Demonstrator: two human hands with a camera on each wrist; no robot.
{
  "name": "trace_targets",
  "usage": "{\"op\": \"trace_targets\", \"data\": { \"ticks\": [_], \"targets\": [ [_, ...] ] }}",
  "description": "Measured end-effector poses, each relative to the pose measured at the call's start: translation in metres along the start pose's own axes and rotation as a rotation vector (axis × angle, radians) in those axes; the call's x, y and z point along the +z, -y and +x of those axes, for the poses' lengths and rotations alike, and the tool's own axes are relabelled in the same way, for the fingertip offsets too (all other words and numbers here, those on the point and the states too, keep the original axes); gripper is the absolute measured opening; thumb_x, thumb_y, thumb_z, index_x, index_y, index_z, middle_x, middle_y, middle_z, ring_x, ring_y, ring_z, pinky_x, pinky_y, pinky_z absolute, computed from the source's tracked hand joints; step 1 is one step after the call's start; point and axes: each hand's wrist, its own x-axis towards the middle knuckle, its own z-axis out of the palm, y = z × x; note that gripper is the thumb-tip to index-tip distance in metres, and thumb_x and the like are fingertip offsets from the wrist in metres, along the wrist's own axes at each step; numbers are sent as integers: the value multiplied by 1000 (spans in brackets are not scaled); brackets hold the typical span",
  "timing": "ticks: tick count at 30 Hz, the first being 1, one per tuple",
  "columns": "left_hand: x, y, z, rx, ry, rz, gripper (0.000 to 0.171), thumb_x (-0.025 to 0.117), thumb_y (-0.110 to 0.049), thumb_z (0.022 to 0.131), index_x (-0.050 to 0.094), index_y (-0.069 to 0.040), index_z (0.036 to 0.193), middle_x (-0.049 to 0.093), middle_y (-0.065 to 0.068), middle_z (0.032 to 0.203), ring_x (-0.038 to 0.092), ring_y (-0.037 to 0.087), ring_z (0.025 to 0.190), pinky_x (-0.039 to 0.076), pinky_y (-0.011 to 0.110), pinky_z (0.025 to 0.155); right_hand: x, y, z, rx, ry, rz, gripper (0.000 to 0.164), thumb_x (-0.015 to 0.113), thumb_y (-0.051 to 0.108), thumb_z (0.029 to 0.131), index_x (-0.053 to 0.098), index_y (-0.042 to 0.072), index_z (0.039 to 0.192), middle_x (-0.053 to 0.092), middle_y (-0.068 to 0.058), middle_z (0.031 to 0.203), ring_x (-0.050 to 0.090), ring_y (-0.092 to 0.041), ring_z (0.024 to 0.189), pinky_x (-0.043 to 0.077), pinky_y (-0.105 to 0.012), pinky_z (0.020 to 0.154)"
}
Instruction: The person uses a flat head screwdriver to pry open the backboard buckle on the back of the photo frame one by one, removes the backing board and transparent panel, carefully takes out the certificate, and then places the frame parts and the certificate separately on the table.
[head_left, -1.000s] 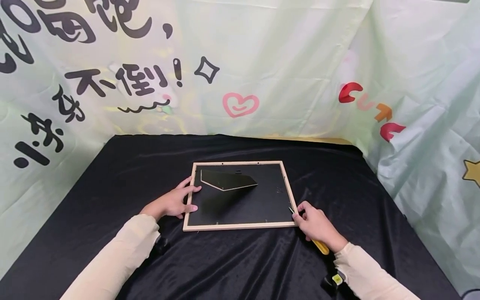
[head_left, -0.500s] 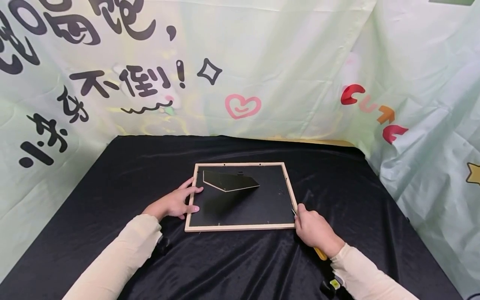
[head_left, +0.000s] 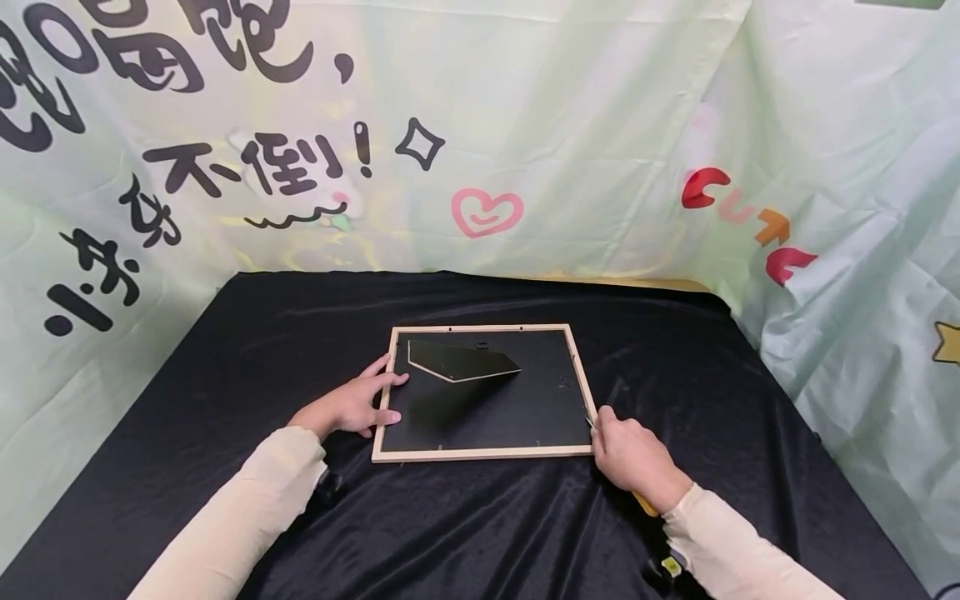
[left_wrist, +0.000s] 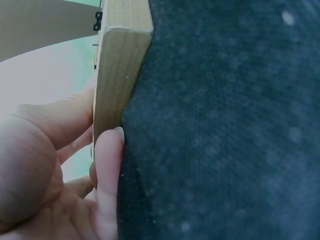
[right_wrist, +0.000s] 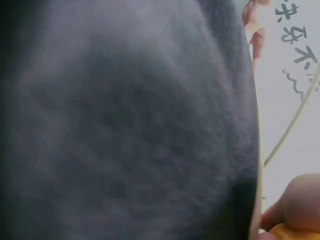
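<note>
A picture frame (head_left: pixel 487 454) with pale wooden edges lies back side up, its black backing board (head_left: pixel 510 417) showing. From the board an easel leg (head_left: pixel 461 364) stands partly raised. My left hand (head_left: pixel 351 405) grips the left edge, thumb and a finger over the top; in the left wrist view the little finger (left_wrist: pixel 109 155) touches the wooden side. At the lower right corner, my right hand (head_left: pixel 636 460) holds a tool with a yellow handle (right_wrist: pixel 295 233), mostly covered by the hand. Its thin metal tip (head_left: pixel 589 422) meets the frame's inner edge; its exact kind is unclear.
Black velvety cloth (head_left: pixel 465 533) covers the table under the frame, with folds at the front. A pale printed curtain (head_left: pixel 585 150) hangs behind and at both sides. Small metal tabs line the frame's inner edges.
My right hand has turned over, its back now facing up and hiding more of the yellow handle. The tool tip stays near the right edge. My left hand keeps its hold on the frame.
</note>
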Motion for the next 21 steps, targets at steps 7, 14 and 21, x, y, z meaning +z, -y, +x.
{"op": "trace_targets", "data": {
  "ticks": [7,14,21],
  "targets": [
    [0,0,-1,2,6,-2,69,73,-14,88,41,-9,148,-8,10,161,27,41,134,56,34,58,0,5,5,39,13,-61,18,52,17,94,44,6,82,52,-12,61,55,-33,52,42,-46,43],
    [1,0,-1,6,8,6,68,73,-13,88,41,-9,148,-8,10,161,28,41,134,56,34,57,4,4,6,-20,-11,-66,15,50,10,94,43,5,82,54,-11,60,55,-32,52,43,-46,44],
    [1,-1,0,1,5,4,68,73,-12,88,41,-9,148,-8,10,161,26,42,134,56,34,57,4,-3,8,8,19,-10,11,47,7,92,43,6,82,53,-11,61,54,-27,50,45,-41,44]
  ]
}}
